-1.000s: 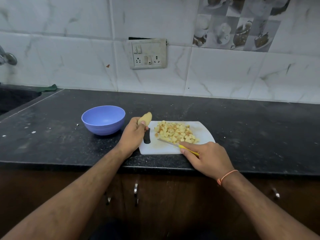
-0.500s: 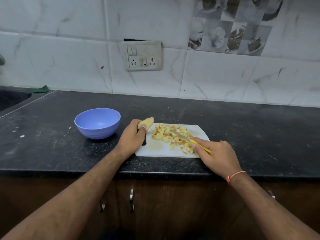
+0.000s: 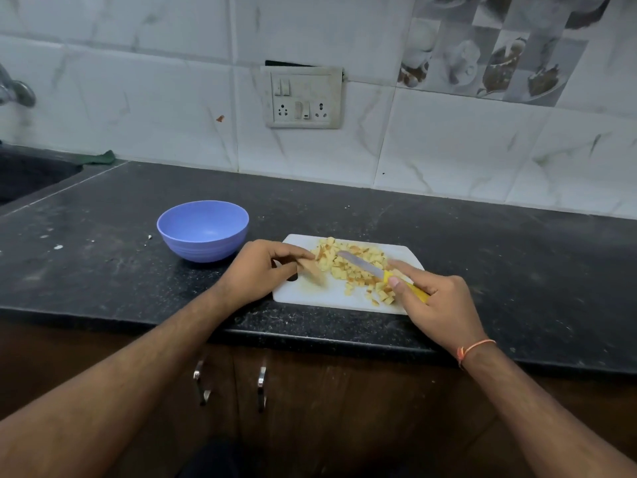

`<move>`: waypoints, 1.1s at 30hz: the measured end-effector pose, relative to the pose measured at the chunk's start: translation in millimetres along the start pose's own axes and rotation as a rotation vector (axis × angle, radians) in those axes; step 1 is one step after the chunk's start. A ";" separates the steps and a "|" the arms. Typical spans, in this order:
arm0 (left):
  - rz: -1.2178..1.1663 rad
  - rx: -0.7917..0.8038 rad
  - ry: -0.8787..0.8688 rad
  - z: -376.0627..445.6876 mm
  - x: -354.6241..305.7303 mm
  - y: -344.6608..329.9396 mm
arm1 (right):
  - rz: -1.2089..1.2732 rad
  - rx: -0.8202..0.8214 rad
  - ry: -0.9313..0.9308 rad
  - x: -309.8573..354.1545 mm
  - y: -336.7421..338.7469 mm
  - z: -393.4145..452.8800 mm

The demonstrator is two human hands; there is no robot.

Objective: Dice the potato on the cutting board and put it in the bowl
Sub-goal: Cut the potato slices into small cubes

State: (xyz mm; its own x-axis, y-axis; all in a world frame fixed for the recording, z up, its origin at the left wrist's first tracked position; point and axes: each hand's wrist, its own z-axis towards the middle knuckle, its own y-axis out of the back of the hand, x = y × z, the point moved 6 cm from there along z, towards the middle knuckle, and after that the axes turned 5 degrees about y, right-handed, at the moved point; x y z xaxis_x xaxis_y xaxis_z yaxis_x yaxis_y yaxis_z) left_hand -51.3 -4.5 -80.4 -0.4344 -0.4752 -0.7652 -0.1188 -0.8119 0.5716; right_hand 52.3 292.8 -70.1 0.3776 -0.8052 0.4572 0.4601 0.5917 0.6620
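Observation:
A white cutting board (image 3: 310,294) lies near the counter's front edge with a pile of diced potato (image 3: 355,267) on it. My left hand (image 3: 262,267) holds a blurred potato piece (image 3: 312,270) low over the board's left end. My right hand (image 3: 437,301) grips a yellow-handled knife (image 3: 375,269), whose blade lies across the dice, pointing up-left. A blue bowl (image 3: 203,231) stands to the left of the board, and nothing shows inside it.
The black counter (image 3: 517,257) stretches to both sides, with crumbs at the left. A sink (image 3: 24,174) and a tap (image 3: 15,93) are at far left, a green cloth (image 3: 98,158) behind. A switch plate (image 3: 303,98) sits on the tiled wall. Cabinet handles (image 3: 262,388) lie below.
My left hand has brought the potato piece down from its raised position to the board. The knife has moved from the board's front edge up onto the pile of dice.

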 end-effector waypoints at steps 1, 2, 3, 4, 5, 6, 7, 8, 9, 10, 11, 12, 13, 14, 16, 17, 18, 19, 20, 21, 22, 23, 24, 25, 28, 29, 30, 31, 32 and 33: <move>0.006 0.010 0.012 -0.3 1.7 -1.4 | -0.036 -0.004 0.000 -1.9 -0.2 0.7; 0.010 0.014 0.018 -0.3 2.7 -2.1 | -0.055 -0.004 -0.007 -3.0 -0.5 1.1; 0.009 0.014 0.018 0.2 3.2 -2.5 | -0.051 -0.002 -0.021 -4.1 -0.7 1.2; 0.011 0.007 0.018 0.5 4.4 -2.3 | -0.025 -0.001 -0.041 -4.9 -0.5 0.9; 0.005 -0.001 0.020 0.2 4.4 -1.5 | 0.026 -0.003 -0.076 -7.1 -0.5 0.6; -0.006 -0.007 0.024 -0.5 4.5 -0.4 | 0.097 -0.016 -0.130 -10.7 0.0 1.1; -0.023 -0.006 0.021 -1.1 3.8 0.1 | 0.171 -0.034 -0.197 -15.6 1.0 2.5; -0.044 0.002 0.018 -1.5 2.5 0.6 | 0.228 -0.048 -0.260 -20.4 1.6 3.9; -0.074 0.016 0.021 -1.8 1.7 0.6 | 0.253 -0.047 -0.311 -24.4 1.5 5.0; -0.106 0.029 0.028 -2.0 1.3 0.7 | 0.245 -0.036 -0.337 -27.3 0.7 5.9; -0.132 0.048 0.033 -2.0 0.7 0.5 | 0.219 -0.018 -0.347 -29.1 -0.8 6.7; -0.149 0.069 0.034 -2.3 0.1 -0.1 | 0.177 0.002 -0.345 -30.0 -2.5 7.1; -0.154 0.082 0.035 -2.3 -0.2 -0.6 | 0.138 0.009 -0.340 -29.7 -3.5 7.4; -0.144 0.087 0.036 -2.0 0.4 -0.9 | 0.112 0.007 -0.339 -30.0 -4.0 7.3; -0.063 0.064 0.034 -0.7 2.4 -2.4 | 0.103 0.005 -0.339 -29.3 -3.9 8.4; 0.010 0.047 0.029 0.2 3.1 -3.9 | 0.100 0.009 -0.335 -29.4 -3.9 8.9; 0.086 0.033 0.026 1.2 4.0 -5.2 | 0.099 0.009 -0.329 -29.7 -4.1 10.0; 0.144 0.023 0.021 1.9 3.9 -6.3 | 0.098 0.008 -0.328 -31.5 -4.5 10.5; 0.179 0.012 0.013 2.7 3.3 -6.4 | 0.101 0.006 -0.330 -33.7 -4.9 10.2; 0.198 0.004 -0.001 2.2 2.7 -6.1 | 0.108 0.004 -0.332 -35.2 -5.7 9.9; 0.220 0.006 -0.012 1.0 1.9 -7.0 | 0.110 0.003 -0.331 -35.9 -5.5 8.9; 0.261 0.013 -0.011 -0.6 2.4 -7.6 | 0.104 0.003 -0.332 -35.6 -5.7 9.4; 0.317 0.023 0.007 -3.1 3.0 -9.2 | 0.089 0.007 -0.337 -35.9 -5.7 9.6; 0.375 0.029 0.039 -5.8 3.8 -10.5 | 0.078 0.011 -0.338 -34.9 -5.6 10.0; 0.451 0.049 0.101 -10.4 3.9 -11.9 | 0.051 0.009 -0.339 -32.9 -5.1 10.7; 0.461 0.058 0.102 -10.7 2.6 -12.1 | 0.038 0.006 -0.342 -32.3 -4.7 11.1; 0.466 0.064 0.101 -10.3 1.8 -12.3 | 0.028 0.002 -0.349 -31.2 -3.9 11.7; 0.465 0.062 0.096 -10.2 1.2 -12.0 | 0.024 0.000 -0.359 -30.2 -3.4 12.1; 0.453 0.058 0.091 -10.0 1.6 -11.9 | 0.022 -0.001 -0.366 -29.0 -2.6 12.4; 0.437 0.056 0.088 -10.0 1.9 -11.7 | 0.026 -0.003 -0.367 -26.7 -1.4 12.6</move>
State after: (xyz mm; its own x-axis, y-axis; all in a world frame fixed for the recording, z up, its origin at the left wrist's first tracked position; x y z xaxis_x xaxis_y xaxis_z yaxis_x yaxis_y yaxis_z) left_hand -41.8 0.7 -91.6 -0.3775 -0.7984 -0.4691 0.0099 -0.5100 0.8601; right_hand 31.4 313.0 -75.8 0.0762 -0.7505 0.6564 0.4570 0.6114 0.6460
